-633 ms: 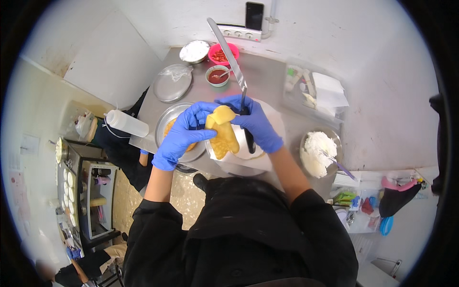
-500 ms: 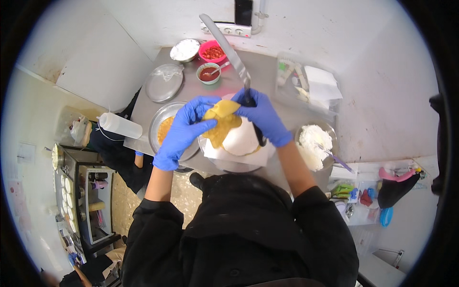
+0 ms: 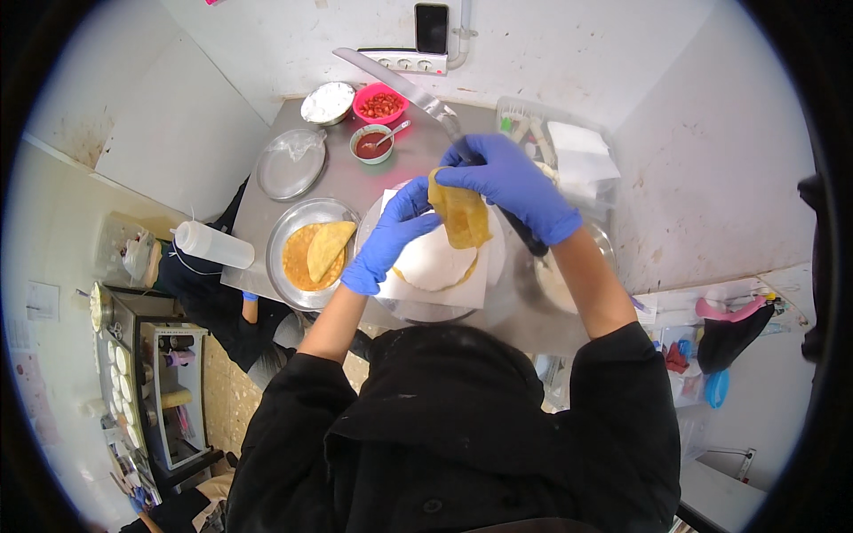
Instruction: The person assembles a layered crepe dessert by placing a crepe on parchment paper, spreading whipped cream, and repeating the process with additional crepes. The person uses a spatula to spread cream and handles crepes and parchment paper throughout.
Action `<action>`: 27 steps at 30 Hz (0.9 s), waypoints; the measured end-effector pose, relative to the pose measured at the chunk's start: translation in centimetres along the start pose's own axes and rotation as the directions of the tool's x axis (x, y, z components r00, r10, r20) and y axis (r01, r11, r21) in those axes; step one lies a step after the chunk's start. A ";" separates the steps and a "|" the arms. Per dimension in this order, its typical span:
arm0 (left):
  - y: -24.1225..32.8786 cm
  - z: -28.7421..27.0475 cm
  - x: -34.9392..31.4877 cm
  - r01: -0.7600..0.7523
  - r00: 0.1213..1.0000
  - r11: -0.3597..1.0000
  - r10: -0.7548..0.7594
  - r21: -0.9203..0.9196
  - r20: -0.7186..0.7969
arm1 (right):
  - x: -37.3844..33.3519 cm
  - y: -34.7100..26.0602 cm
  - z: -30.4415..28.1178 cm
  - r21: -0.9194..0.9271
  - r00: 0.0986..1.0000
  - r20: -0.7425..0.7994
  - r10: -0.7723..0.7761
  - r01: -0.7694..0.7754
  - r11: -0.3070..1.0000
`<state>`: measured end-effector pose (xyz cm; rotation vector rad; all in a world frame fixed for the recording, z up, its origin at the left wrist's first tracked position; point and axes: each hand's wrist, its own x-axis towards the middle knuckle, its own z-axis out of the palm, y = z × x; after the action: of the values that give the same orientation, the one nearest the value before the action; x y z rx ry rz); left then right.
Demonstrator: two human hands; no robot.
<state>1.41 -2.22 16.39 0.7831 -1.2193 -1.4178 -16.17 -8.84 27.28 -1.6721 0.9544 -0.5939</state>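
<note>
A thin, floppy yellow-brown piece of sponge [image 3: 465,219] hangs between my blue-gloved hands. My right hand [image 3: 526,188] pinches its upper edge and also grips the dark handle of a long-bladed offset spatula [image 3: 395,78], which points up and to the left. At the piece's left edge, the thumb and fingers of my left hand [image 3: 395,235] are closed on it. Below both hands lies a round cake layer [image 3: 435,263] covered in smooth white cream, on white paper [image 3: 473,291] over a round turntable.
To the left, a metal pan [image 3: 283,233] holds an orange-brown round with a folded piece on it. Behind are bowls of white cream [image 3: 327,102], chopped red fruit [image 3: 382,106] and red sauce [image 3: 370,145]. A squeeze bottle [image 3: 213,244] overhangs the left edge. A person [image 3: 209,293] stands there.
My right hand has moved right and up, and the spatula blade has tilted further left. My left hand has shifted right, uncovering the metal pan. The sponge piece has moved right.
</note>
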 end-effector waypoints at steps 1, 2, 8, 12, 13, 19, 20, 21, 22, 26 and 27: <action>-0.4 0.4 0.2 0.039 0.999 0.999 -0.039 -0.009 -0.021 | -0.2 0.0 -0.1 0.007 1.000 -0.011 -0.009 0.010 1.000; -0.5 0.6 0.4 0.056 0.996 0.998 -0.054 0.019 -0.076 | -0.4 0.1 -0.2 0.021 1.000 -0.021 -0.012 0.013 1.000; 0.4 0.0 0.4 0.090 0.984 0.991 -0.072 0.099 -0.166 | -1.6 0.2 -1.1 -0.085 0.992 -0.115 -0.059 0.049 0.995; 1.4 -0.2 -0.1 0.081 0.978 0.996 -0.073 0.030 -0.197 | -2.2 0.1 -1.3 -0.105 0.992 -0.123 -0.002 -0.010 0.994; 1.6 -0.3 -0.1 0.081 0.978 0.996 -0.076 0.020 -0.196 | -2.4 0.2 -1.2 -0.087 0.994 -0.108 -0.027 0.018 0.996; 0.1 -1.0 -0.3 0.197 0.978 0.977 -0.202 -0.088 -0.051 | -3.2 2.0 -1.0 0.001 0.989 -0.150 -0.003 0.003 1.000; -0.3 -1.1 -0.6 0.205 0.972 0.973 -0.216 -0.109 -0.091 | -3.3 2.7 -1.0 -0.021 0.984 -0.176 0.012 -0.016 1.000; -0.6 -1.4 -1.1 0.219 0.965 0.967 -0.234 -0.129 -0.119 | -3.4 3.5 -0.9 -0.043 0.979 -0.203 0.023 -0.032 0.999; -0.8 -1.7 -1.5 0.258 0.945 0.956 -0.280 -0.142 -0.169 | -3.5 4.3 -0.8 -0.034 0.976 -0.216 0.019 -0.027 0.999; -0.5 -2.9 -3.2 0.199 0.916 0.942 -0.276 -0.269 -0.291 | -4.0 7.9 0.8 0.024 0.961 -0.272 0.046 -0.041 0.999; -0.1 -3.3 -3.5 0.219 0.914 0.934 -0.297 -0.283 -0.275 | -4.1 8.6 1.3 0.039 0.949 -0.302 0.094 -0.086 0.996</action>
<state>5.22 0.26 14.86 0.9788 -0.6947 -1.5530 -19.98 -5.64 19.04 -1.5314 1.2317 -0.8136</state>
